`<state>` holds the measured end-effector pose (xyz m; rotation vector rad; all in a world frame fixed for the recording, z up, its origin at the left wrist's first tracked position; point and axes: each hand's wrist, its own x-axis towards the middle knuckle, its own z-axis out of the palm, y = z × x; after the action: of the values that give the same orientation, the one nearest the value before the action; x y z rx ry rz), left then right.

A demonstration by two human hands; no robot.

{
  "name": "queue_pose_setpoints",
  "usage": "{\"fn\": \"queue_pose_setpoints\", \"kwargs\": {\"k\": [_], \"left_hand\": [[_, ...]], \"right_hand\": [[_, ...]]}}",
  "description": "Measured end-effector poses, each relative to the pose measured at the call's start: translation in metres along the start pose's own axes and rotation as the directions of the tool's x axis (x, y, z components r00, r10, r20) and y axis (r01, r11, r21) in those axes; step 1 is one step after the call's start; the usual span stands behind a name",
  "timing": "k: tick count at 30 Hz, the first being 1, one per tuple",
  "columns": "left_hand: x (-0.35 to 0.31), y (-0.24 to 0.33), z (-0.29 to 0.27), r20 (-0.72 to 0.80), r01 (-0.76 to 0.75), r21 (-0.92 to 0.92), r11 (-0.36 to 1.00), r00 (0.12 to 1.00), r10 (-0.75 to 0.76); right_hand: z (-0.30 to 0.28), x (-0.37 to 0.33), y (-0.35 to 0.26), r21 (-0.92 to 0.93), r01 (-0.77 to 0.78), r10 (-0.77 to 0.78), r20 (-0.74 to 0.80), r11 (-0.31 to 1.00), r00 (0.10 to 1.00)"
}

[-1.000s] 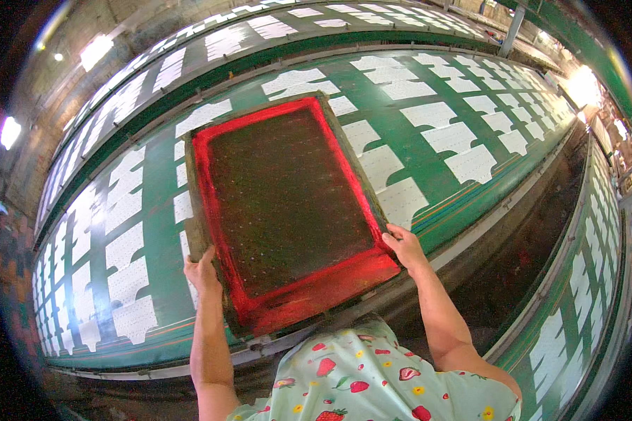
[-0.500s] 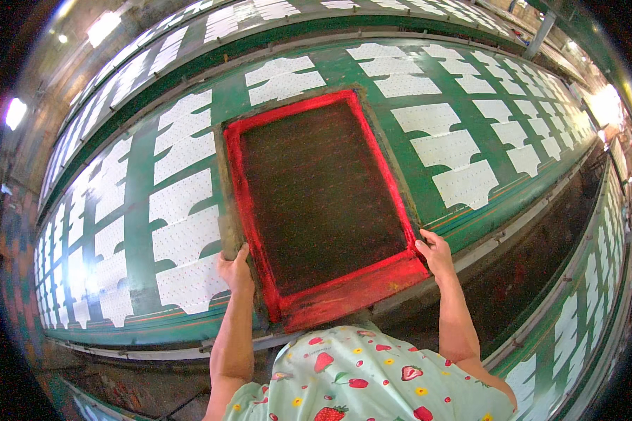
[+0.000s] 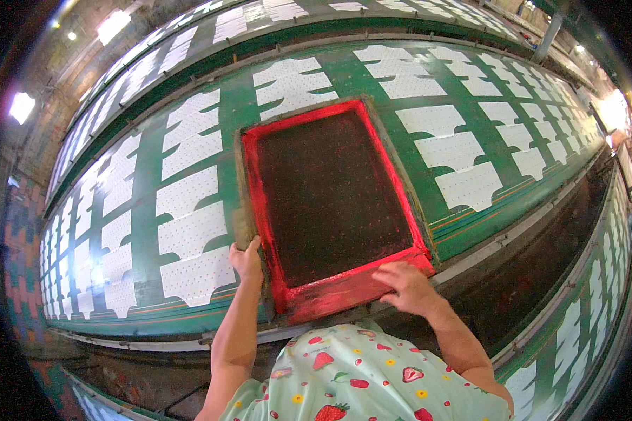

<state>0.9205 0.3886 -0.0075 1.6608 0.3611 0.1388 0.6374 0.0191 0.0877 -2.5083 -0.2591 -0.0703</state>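
Nearest me, right hand [image 3: 409, 288] lies flat, fingers spread, on the near rail of the red-framed printing screen [image 3: 328, 196]. Left hand [image 3: 246, 259] clamps the frame's near-left edge. Hands apart. The screen sits flat on the long green table [image 3: 239, 112], among rows of white cut pieces [image 3: 189, 231] running far back.

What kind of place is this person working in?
Most likely a textile screen-printing workshop. A red-framed rectangular printing screen lies on a long green table lined with rows of white cut fabric pieces, and the left hand and right hand rest on the frame.
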Motion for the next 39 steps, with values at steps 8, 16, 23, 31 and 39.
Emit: {"fn": "queue_pose_setpoints", "kwargs": {"k": [8,16,23,31,39], "left_hand": [[0.002,-0.004,-0.001,-0.046,-0.097,0.224,0.970,0.993,0.109],[-0.002,-0.003,0.003,-0.130,-0.190,0.367,0.911,0.959,0.253],[0.006,-0.024,0.005,-0.108,-0.192,0.258,0.947,0.968,0.225],[-0.003,-0.002,0.003,-0.096,-0.174,0.301,0.938,0.973,0.211],[-0.006,0.003,0.002,-0.068,-0.155,0.258,0.954,0.982,0.178]], "right_hand": [[0.038,0.045,-0.040,-0.310,0.132,-0.116,0.069,0.941,0.991],[0.023,0.089,-0.063,-0.334,-0.028,0.136,0.305,0.942,0.943],[0.051,0.056,-0.066,-0.348,0.028,0.018,0.128,0.937,0.992],[0.070,0.098,-0.020,-0.421,0.119,-0.166,-0.074,0.899,0.983],[0.059,0.240,0.060,-0.454,0.203,-0.299,-0.151,0.868,0.942]]}}
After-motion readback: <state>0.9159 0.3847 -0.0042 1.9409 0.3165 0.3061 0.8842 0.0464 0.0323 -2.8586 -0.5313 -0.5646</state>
